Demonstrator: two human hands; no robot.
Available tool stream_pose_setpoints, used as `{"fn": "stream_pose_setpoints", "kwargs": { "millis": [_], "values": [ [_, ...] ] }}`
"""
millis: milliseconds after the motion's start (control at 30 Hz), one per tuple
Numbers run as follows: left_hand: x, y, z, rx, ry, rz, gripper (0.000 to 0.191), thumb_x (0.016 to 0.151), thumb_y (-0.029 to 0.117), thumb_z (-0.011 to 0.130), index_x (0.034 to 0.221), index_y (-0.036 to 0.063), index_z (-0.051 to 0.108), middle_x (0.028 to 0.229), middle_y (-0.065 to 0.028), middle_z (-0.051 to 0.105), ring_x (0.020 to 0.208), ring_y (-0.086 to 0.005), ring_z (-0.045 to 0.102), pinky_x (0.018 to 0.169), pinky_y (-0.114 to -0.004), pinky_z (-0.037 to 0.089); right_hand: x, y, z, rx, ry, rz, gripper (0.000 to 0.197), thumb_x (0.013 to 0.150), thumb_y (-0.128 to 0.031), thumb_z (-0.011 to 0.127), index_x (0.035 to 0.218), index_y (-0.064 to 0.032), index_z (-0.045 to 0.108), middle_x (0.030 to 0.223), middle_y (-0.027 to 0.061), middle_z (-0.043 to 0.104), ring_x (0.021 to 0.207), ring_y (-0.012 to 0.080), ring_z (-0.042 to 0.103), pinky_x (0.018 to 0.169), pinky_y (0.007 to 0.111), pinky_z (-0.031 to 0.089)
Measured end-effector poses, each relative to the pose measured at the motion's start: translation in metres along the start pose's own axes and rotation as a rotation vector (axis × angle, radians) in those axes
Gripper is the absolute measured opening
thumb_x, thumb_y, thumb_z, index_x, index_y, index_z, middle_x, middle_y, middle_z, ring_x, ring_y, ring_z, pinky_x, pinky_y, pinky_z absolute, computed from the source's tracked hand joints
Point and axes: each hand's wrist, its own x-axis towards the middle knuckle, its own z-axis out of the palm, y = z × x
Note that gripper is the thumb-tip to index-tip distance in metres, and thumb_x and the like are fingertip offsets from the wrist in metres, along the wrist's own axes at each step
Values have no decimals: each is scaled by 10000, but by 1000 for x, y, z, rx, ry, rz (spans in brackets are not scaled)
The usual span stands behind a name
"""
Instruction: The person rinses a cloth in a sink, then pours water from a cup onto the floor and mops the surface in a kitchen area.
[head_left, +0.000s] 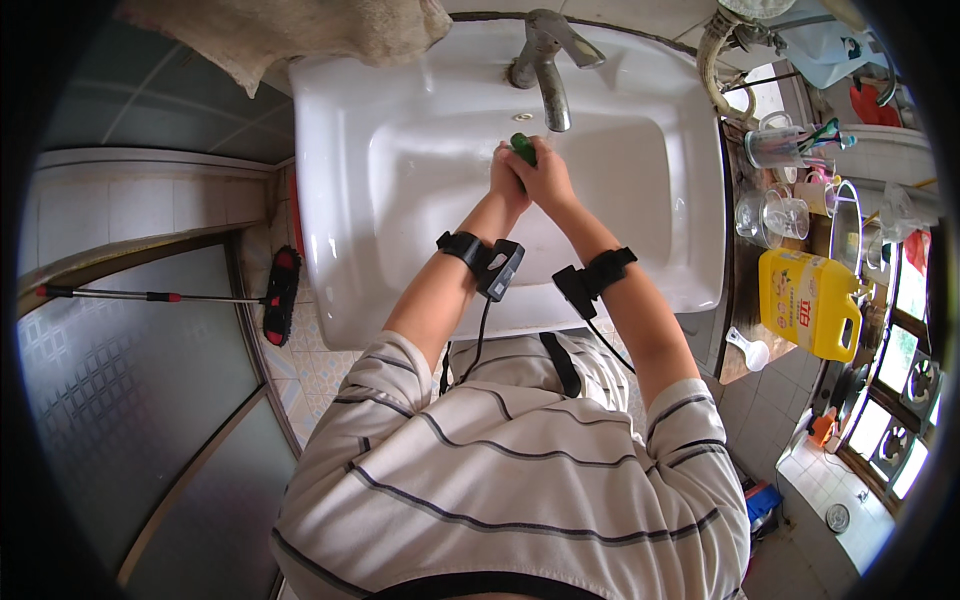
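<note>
Both my hands meet over the basin of a white ceramic sink (630, 217), just below and left of the metal faucet's spout (556, 112). Between them is a dark green, elongated object (523, 149), perhaps a cucumber; its rounded upper end shows above the fingers. My left hand (510, 176) cups it from the left side, and my right hand (546, 171) wraps over it from the right. The fingers hide most of the object. Each wrist wears a black strap with a small cabled device.
A wooden shelf (739, 330) right of the sink holds a yellow plastic jug (806, 304), clear cups (757, 217), a cup of toothbrushes (776, 146) and a white scoop (748, 349). A beige towel (330, 30) hangs at upper left. A long-handled brush (282, 296) stands left of the sink.
</note>
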Motion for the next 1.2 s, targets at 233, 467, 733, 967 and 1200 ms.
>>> {"fn": "stream_pose_setpoints", "kwargs": {
  "millis": [233, 467, 733, 967, 1200],
  "values": [
    [23, 3, -31, 53, -265, 67, 315, 850, 400, 339, 843, 129, 499, 827, -41, 552, 755, -188, 544, 648, -326, 455, -13, -19, 3, -26, -19, 34, 400, 751, -413, 569, 844, -26, 526, 704, 192, 559, 674, 327, 546, 607, 373, 425],
    [-14, -3, 21, 229, 223, -81, 250, 855, 365, 351, 908, 168, 494, 850, -8, 556, 752, -174, 549, 629, -331, 462, 9, 1, -10, -541, -35, -26, 352, 805, -376, 416, 771, -66, 580, 721, 165, 599, 668, 359, 572, 610, 445, 454],
    [-21, 4, 45, 295, 240, -18, 253, 851, 322, 320, 885, 109, 452, 868, -55, 527, 775, -187, 542, 673, -361, 471, 34, 24, -22, -385, 34, 197, 355, 817, -330, 383, 907, -26, 544, 827, 216, 589, 783, 399, 554, 705, 439, 440],
    [2, 5, 35, 320, 236, 73, 249, 785, 300, 357, 757, 78, 465, 763, -63, 531, 747, -211, 539, 649, -364, 461, 20, 42, -4, 284, -5, 210, 446, 860, -401, 376, 1031, -12, 508, 976, 203, 540, 925, 290, 507, 829, 338, 362],
    [-27, 12, 54, 241, 97, -119, 272, 787, 344, 351, 805, 114, 495, 894, -65, 521, 844, -232, 523, 746, -356, 432, 1, 36, 14, -110, -118, 103, 649, 851, -540, 253, 1292, -67, 305, 1371, 159, 194, 1290, 348, 11, 1022, 459, 1]
  ]
}}
